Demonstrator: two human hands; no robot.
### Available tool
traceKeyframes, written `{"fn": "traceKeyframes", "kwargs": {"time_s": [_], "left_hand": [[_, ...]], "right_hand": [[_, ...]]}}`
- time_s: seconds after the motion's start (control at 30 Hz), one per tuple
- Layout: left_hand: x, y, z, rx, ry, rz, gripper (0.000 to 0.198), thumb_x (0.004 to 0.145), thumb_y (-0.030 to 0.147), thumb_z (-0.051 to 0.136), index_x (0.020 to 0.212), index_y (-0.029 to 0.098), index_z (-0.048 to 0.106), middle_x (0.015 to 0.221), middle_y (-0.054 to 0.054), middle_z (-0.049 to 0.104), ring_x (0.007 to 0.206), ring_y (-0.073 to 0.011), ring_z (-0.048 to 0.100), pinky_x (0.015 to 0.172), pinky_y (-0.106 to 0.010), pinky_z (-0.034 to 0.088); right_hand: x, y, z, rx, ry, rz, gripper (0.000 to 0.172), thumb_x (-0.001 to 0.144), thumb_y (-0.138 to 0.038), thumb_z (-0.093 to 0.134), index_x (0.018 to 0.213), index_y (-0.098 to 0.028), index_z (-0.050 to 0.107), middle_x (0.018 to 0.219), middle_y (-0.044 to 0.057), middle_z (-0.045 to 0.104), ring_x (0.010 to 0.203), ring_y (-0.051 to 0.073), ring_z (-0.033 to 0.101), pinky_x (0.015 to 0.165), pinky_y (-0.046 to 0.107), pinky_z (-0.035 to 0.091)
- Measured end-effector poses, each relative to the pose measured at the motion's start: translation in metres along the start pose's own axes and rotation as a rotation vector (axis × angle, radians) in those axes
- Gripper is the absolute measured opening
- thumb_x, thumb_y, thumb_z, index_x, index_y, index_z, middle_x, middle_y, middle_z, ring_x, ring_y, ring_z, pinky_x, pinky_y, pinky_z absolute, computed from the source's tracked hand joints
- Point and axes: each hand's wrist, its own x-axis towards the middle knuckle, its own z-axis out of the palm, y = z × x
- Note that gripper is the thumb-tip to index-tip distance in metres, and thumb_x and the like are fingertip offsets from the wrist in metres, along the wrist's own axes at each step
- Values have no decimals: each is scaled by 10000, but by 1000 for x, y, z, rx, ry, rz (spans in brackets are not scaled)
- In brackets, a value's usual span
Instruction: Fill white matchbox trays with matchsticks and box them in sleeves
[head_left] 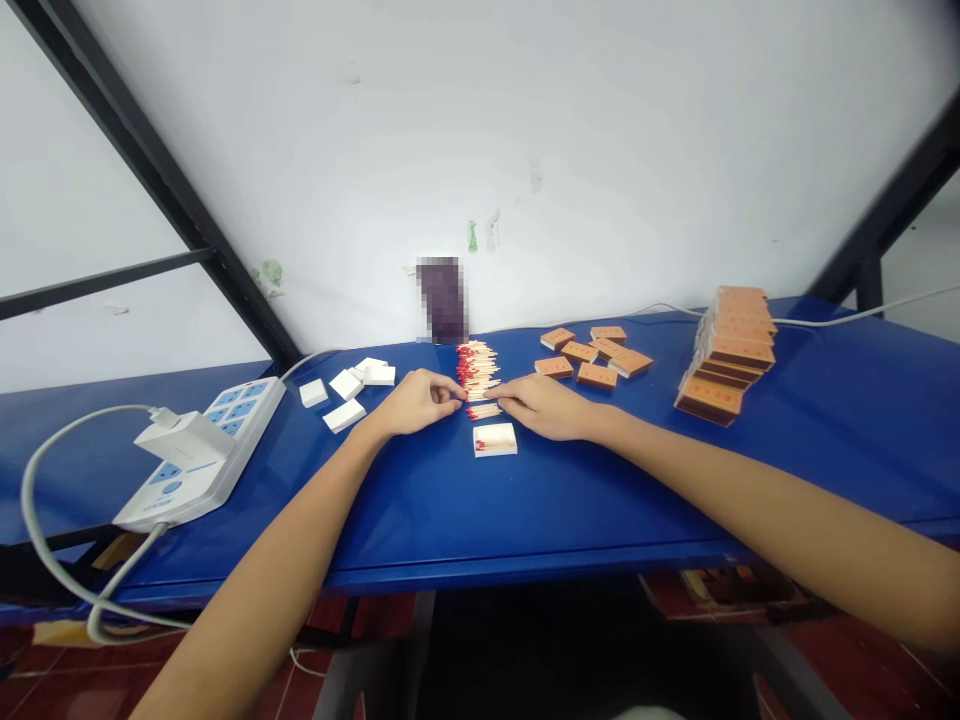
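A long heap of red-headed matches [478, 368] lies on the blue table, heads to the left. My left hand [421, 402] is curled at the head side, thumb and index fingertips closed against the nearest match heads. From the other side my right hand [546, 406] reaches in, index finger stretched to the stick ends and the other fingers folded under. A small separate row of matches [484, 411] lies just in front of the heap, beside my right fingertips. Nearer me sits a white matchbox tray [496, 451] with a few matches inside.
Several white matchbox trays [346, 415] lie left, several orange matchbox sleeves [597, 376] right. Farther right leans a stack of orange matchboxes [726, 362]. A power strip [247, 440] with a plugged-in charger [184, 446] and cables occupies the left side. A wall stands behind.
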Motion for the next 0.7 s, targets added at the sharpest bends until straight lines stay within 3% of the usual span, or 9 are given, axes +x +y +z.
{"fn": "traceKeyframes", "kwargs": {"time_s": [0.4,0.53,0.7], "left_hand": [[-1,2,-1,38,0,-4,261,807,308,643,976,155,770,584,12,595,520,-99,459,531,-226,358],[-1,4,-1,42,4,3,302,826,384,644,967,152,778,666,-26,678,556,-119,501,532,-237,363],[0,6,2,59,10,26,266,837,356,641,950,155,773,694,-27,695,562,-116,517,556,-236,379]], "right_hand": [[0,0,-1,-6,-12,-24,389,954,-191,419,1251,-207,671,1190,77,711,1035,230,672,872,312,482],[0,1,-1,4,-26,-32,396,955,-179,407,1254,-199,667,1171,86,718,987,229,681,839,317,486],[0,1,-1,16,-16,-34,376,946,-168,424,1213,-202,687,1156,84,723,963,219,682,826,305,481]]}}
